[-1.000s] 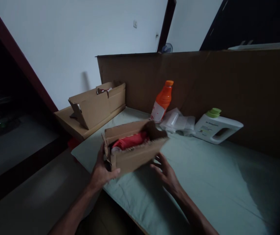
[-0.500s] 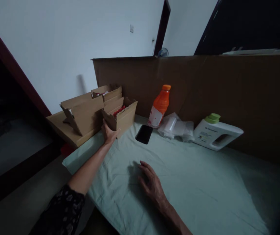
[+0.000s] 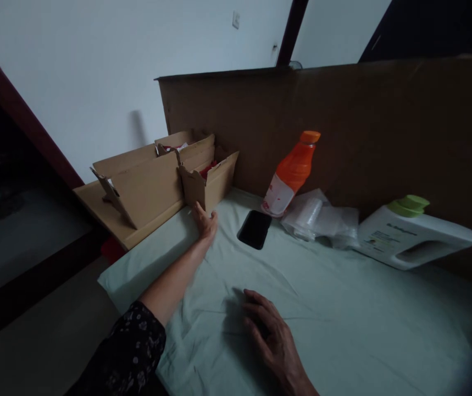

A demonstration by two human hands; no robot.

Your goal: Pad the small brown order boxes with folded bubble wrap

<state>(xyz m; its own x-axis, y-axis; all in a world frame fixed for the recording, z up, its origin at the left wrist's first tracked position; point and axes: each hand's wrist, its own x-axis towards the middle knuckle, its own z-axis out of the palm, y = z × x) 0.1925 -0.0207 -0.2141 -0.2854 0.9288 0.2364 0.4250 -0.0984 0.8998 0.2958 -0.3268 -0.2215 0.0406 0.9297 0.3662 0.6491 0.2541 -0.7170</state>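
A small cardboard box (image 3: pixel 209 184) with something red inside stands at the far left of the pale green cloth (image 3: pixel 343 308), beside other cardboard boxes (image 3: pixel 145 184). My left hand (image 3: pixel 206 221) is stretched out just below that box, fingers loosely extended, holding nothing; I cannot tell if it touches the box. My right hand (image 3: pixel 275 344) rests palm down on the cloth near me, fingers apart. A black phone (image 3: pixel 255 229) lies flat between the two hands.
An orange bottle (image 3: pixel 292 173) leans at the back, with crumpled clear plastic wrap (image 3: pixel 322 220) and a white jug with a green cap (image 3: pixel 415 234) to its right. A tall cardboard sheet (image 3: pixel 343 121) walls off the back. The table edge drops to the floor on the left.
My left hand carried the small box from the table middle to the left boxes, set it down and let go. The right hand sank flat onto the cloth. The phone came into view.
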